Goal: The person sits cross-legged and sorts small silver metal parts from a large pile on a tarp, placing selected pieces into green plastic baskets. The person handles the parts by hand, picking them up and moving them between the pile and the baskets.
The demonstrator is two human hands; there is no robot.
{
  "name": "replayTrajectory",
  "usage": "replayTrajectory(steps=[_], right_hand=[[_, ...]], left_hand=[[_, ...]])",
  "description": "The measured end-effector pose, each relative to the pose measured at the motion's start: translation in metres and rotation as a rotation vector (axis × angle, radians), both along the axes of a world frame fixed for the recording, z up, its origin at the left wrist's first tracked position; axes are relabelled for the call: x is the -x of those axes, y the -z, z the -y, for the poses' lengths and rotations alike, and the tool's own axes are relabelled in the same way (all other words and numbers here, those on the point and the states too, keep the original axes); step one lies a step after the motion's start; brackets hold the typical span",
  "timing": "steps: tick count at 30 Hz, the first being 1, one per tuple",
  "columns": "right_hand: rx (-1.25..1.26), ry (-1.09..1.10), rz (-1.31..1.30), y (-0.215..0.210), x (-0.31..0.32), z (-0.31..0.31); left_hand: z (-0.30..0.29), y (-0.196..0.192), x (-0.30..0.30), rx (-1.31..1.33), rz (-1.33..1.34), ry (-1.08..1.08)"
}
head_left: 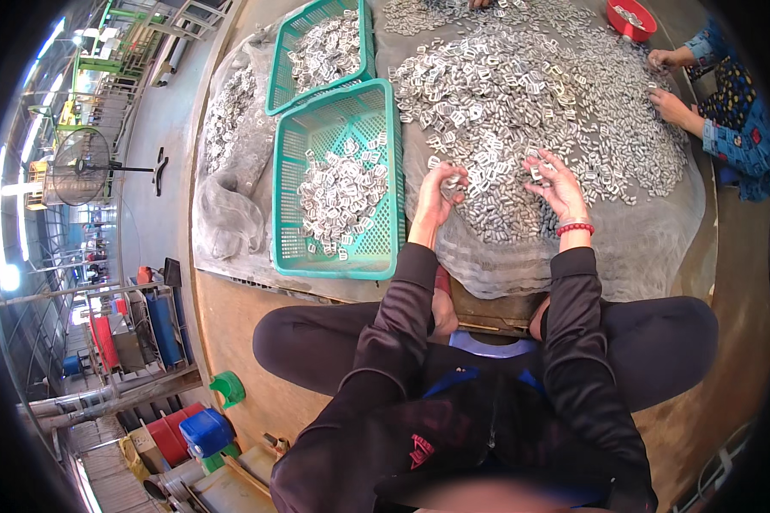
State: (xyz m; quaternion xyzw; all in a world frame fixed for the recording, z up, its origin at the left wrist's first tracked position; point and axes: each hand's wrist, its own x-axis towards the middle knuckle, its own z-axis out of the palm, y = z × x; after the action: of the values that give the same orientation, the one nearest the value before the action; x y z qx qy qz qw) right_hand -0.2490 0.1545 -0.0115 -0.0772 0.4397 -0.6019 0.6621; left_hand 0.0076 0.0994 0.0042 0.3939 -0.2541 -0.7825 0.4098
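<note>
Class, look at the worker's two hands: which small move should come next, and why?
Probably the left hand should drop the small grey pieces it seems to hold into the nearer teal basket: loose frame-shaped pieces lie there, and that hand is right beside it.

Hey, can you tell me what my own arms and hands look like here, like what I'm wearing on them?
Both arms wear long, dark, slightly shiny sleeves that end in snug cuffs. The left hand and right hand are gloveless. A red beaded bracelet circles the right wrist.
</note>
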Motion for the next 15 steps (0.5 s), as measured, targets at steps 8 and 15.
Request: replayTrajectory(steps=[8,15], right_hand=[[-0.015,0.020,-1.361,-0.001,-0.017,0.014],[0.046,0.109,-0.180,-0.012,-0.019,0.025]], left_hand=[[0.019,0.040,0.018,0.414,1.047,0.207],[0.028,0.046,0.028,0.692,1.151,0.245]])
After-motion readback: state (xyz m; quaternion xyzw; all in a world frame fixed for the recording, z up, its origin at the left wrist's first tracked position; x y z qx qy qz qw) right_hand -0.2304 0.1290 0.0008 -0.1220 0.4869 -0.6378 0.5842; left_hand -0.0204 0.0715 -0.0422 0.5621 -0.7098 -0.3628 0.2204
